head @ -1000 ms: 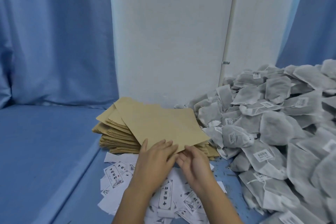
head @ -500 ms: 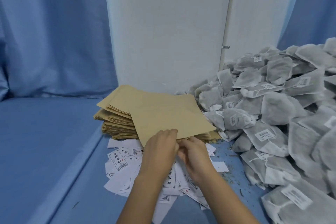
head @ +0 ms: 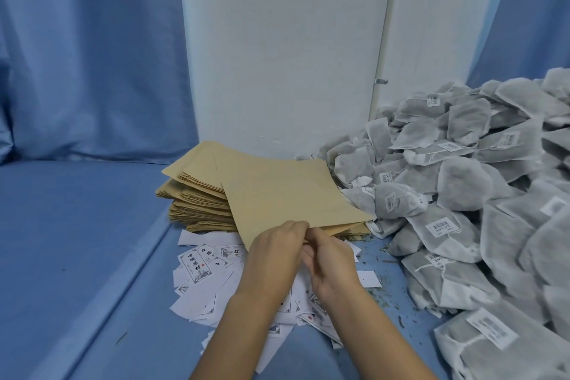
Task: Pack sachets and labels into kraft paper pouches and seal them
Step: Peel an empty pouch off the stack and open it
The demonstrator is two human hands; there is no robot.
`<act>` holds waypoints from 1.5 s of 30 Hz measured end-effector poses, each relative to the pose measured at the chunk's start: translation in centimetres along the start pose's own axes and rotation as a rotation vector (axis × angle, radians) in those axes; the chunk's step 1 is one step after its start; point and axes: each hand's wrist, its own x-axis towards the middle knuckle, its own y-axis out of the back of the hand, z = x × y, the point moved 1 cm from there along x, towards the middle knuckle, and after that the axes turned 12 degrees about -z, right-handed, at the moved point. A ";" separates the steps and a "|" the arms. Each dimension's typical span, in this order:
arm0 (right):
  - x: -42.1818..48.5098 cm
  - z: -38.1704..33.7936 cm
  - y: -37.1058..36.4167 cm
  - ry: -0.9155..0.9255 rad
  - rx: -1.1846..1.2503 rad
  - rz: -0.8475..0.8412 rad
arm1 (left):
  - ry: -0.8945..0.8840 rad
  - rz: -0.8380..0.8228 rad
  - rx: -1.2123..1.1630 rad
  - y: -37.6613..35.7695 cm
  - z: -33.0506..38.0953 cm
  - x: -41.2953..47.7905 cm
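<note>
The near edge of the top pouch [head: 287,194] disappears under the left hand [head: 274,259] and right hand [head: 331,265]. Their fingertips are tucked out of sight where the hands meet, so the right hand's grip cannot be made out. Both forearms are cut off by the bottom edge and cover part of the labels [head: 197,265]. The farthest labels slip under the stack of pouches [head: 197,203]. The heap of sachets [head: 462,185] runs off the right and bottom edges, and its tag print is too small to read.
</note>
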 end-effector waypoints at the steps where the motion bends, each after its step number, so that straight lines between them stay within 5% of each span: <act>1: -0.1 -0.1 0.0 0.009 -0.013 0.024 | 0.007 0.008 -0.018 0.0 0.0 0.0; 20: -1.3 0.7 -0.1 0.029 -0.117 0.114 | 0.173 0.102 -0.168 -0.9 0.5 -1.1; 28: -0.7 0.6 0.1 -0.064 0.045 0.036 | -0.022 0.213 0.007 0.3 1.1 -1.1; 36: 0.6 0.7 1.1 -0.113 0.050 0.074 | 0.206 0.236 0.028 1.7 -1.8 -1.2; 45: 0.9 -0.8 3.6 -0.043 0.034 0.146 | 0.165 0.222 0.050 1.9 -2.9 -1.2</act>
